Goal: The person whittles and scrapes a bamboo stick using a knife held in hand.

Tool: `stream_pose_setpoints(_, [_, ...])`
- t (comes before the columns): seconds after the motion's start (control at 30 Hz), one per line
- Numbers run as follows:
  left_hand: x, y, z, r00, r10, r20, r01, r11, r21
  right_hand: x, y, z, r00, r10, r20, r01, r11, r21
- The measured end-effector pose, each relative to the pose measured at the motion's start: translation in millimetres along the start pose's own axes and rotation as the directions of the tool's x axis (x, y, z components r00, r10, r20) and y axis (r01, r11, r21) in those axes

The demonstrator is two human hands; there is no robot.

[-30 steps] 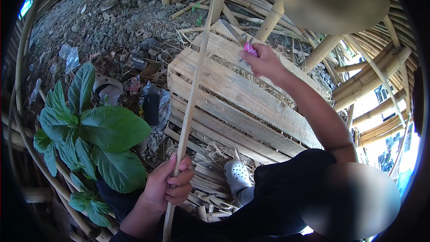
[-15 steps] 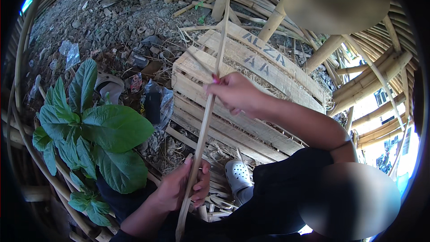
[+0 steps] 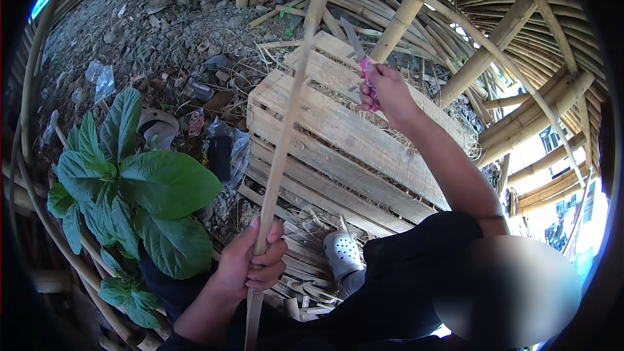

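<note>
My left hand [image 3: 250, 263] is wrapped round a long, flat bamboo strip [image 3: 284, 140]. The strip slants from the lower edge up past the crate, and its upper end overlaps the bamboo poles behind. Out to the right, my right hand [image 3: 393, 94] grips a knife by its pink handle [image 3: 368, 73]. Its narrow blade [image 3: 353, 37] points away and slightly left, apart from the strip. Below both hands lies a slatted wooden crate [image 3: 338, 143], with the right hand over its far side.
A leafy green plant [image 3: 162, 185] stands close on the left. A white clog [image 3: 342, 253] on a foot is beside the crate, near split bamboo scraps. Rubble and plastic litter [image 3: 101, 81] lie farther off. Thick bamboo poles [image 3: 409, 10] rise at the back right.
My right hand has moved right and away from the strip with the knife, whose blade now shows clearly. The strip has shifted slightly left, and the left fingers have closed further round it.
</note>
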State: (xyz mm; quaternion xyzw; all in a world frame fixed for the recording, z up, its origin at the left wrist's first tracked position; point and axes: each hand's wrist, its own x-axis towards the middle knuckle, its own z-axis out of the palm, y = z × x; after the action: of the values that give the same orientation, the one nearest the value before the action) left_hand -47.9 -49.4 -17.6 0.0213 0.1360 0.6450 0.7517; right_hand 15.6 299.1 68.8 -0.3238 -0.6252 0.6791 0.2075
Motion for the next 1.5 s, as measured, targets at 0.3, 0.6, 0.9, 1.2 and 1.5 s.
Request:
stream_pose_setpoints(0.3, [-2.2, 6.1, -0.1, 0.985, 0.170, -0.003, -0.169, 0.984, 0.050, -22.0, 13.3, -7.6, 0.986, -0.162, -0.026, 0.071, 0.559, -0.826])
stream_pose_setpoints(0.6, [1.4, 5.2, 0.8, 0.985, 0.171, -0.018, -0.169, 0.982, 0.078, -49.2, 8.9, -1.0, 0.832, -0.187, 0.522, 0.554, 0.336, -0.762])
stream_pose_setpoints(0.9, [6.4, -1.1, 3.8, 0.990, 0.138, -0.029, -0.135, 0.986, 0.102, -66.8, -3.0, -2.5, 0.908, 0.076, 0.413, 0.318, 0.518, -0.794])
stream_pose_setpoints(1.2, [16.0, -18.5, 10.9, 0.999, -0.024, -0.039, 0.032, 0.973, 0.227, -93.0, -10.6, 13.9, 0.836, -0.153, 0.527, 0.543, 0.377, -0.751])
stream_pose_setpoints(1.5, [25.4, -30.3, 17.5, 0.986, -0.097, -0.133, 0.134, 0.943, 0.305, -82.5, 25.3, 0.7, 0.650, -0.134, 0.748, 0.759, 0.166, -0.629])
